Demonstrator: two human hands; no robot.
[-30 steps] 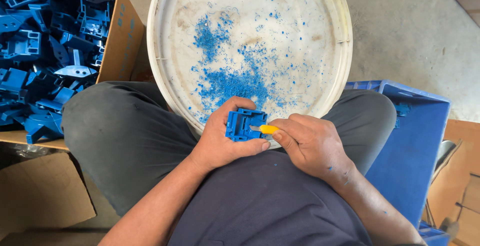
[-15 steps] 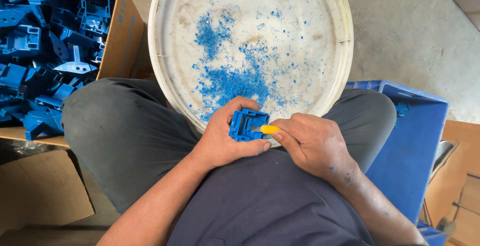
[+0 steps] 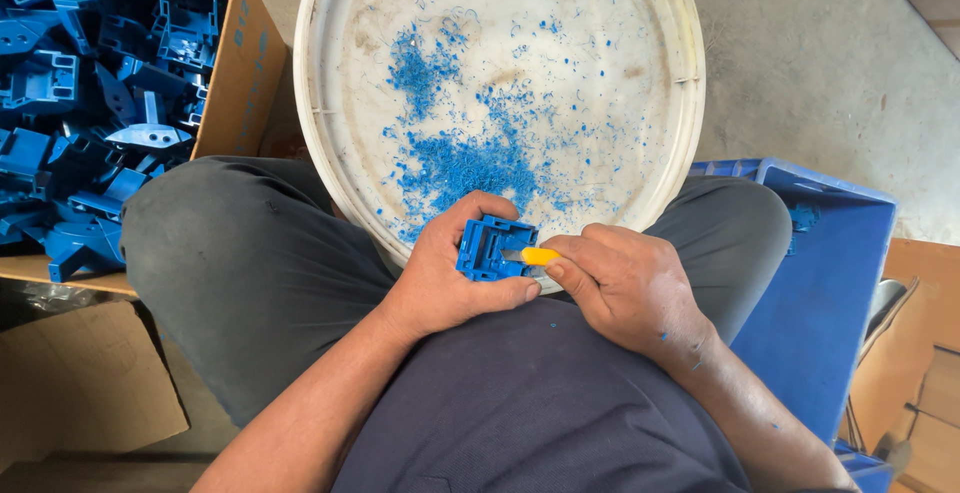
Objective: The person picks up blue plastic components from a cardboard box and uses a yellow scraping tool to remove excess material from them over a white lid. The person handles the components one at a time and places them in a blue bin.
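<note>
My left hand [image 3: 445,278] grips a small blue plastic part [image 3: 492,250] just above my lap, at the near rim of a white round basin [image 3: 690,83]. My right hand [image 3: 625,288] holds a yellow-handled knife [image 3: 538,256] whose tip rests against the part's right side. Blue plastic shavings [image 3: 470,158] lie scattered on the basin's floor beyond the part.
A cardboard box [image 3: 240,63] at the left is full of several blue plastic parts [image 3: 90,103]. A blue plastic crate [image 3: 830,283] stands at my right, by my knee. Flat cardboard [image 3: 70,383] lies at the lower left, concrete floor [image 3: 820,53] at the upper right.
The hands hold the same grip on the part and knife. The part has tilted slightly in my left hand; nothing else moved.
</note>
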